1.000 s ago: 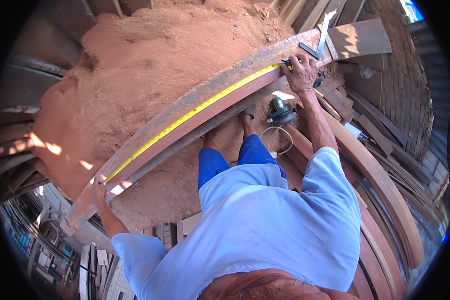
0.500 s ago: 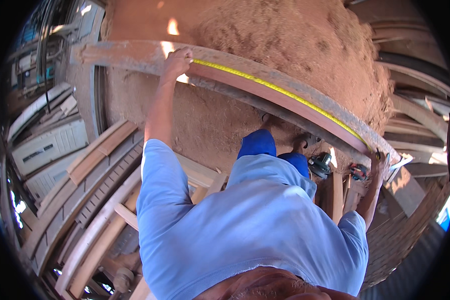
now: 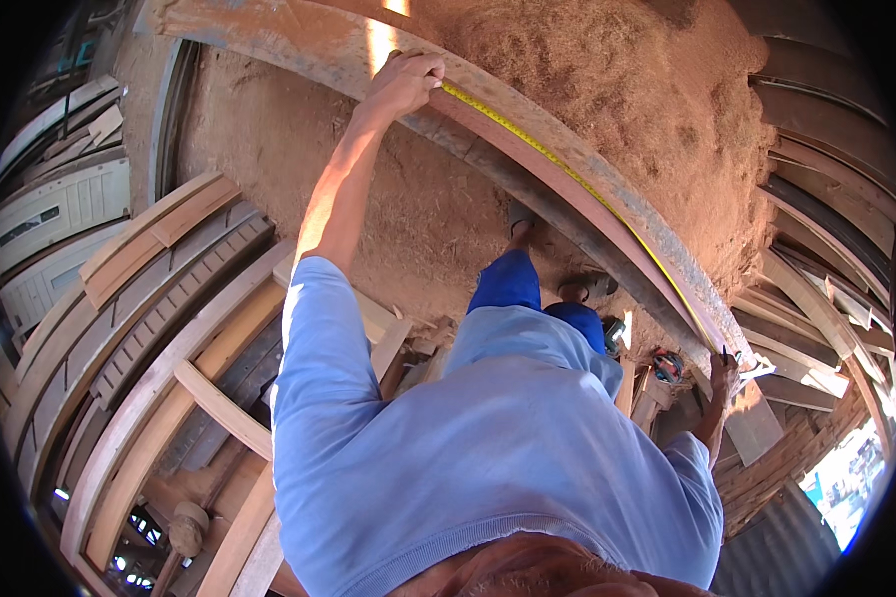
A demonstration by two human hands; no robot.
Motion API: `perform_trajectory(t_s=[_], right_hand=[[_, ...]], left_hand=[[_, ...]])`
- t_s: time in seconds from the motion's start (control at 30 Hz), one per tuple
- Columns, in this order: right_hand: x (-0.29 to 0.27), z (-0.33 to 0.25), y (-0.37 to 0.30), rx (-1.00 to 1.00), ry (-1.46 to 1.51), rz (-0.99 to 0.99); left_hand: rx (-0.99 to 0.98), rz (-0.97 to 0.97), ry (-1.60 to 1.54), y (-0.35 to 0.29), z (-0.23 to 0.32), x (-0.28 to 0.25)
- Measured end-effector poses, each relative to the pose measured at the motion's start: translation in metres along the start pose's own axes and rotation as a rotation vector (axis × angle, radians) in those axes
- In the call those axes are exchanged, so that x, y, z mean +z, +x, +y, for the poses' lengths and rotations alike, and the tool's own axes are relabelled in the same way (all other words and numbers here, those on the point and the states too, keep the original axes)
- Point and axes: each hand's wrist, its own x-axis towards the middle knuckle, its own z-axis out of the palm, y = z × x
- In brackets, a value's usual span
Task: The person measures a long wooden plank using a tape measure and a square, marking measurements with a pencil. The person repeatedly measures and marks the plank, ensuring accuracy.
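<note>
A yellow tape measure (image 3: 531, 144) is stretched along a reddish-brown board (image 3: 567, 189), which lies on a long, worn grey beam (image 3: 269, 38). My left hand (image 3: 408, 80) is closed at the far left end of the tape, pinching its blade against the wood. At the other end, to the right, my right hand (image 3: 725, 374) is closed close to the board's end, touching the tape. A small dark, thin thing pokes up from its fingers, too small to name. Between the hands the tape bends slightly along the board.
Stacked curved timbers (image 3: 129, 368) and light panels (image 3: 65, 214) fill the left side. More planks (image 3: 816, 239) lie at the right. Sawdust (image 3: 607, 109) is heaped beyond the beam. A power tool (image 3: 667, 364) lies on the near side of the beam, near my right hand.
The view has turned, so the beam slants more steeply. My left hand appears higher and further right, my right hand lower and further left. The tape still spans between them.
</note>
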Motion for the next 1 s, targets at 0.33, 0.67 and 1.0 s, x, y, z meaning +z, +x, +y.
perform_trajectory(t_s=[0.33, 0.67, 1.0], right_hand=[[-0.025, -0.019, 0.004, 0.063, -0.189, -0.091], [-0.013, -0.009, 0.012, 0.095, -0.213, -0.152], [-0.023, -0.029, 0.007, 0.082, -0.143, -0.128]], left_hand=[[-0.089, -0.166, 0.016, 0.002, 0.011, -0.004], [0.022, -0.015, -0.021, -0.001, 0.01, 0.004], [-0.037, -0.151, 0.032, 0.002, 0.012, -0.002]])
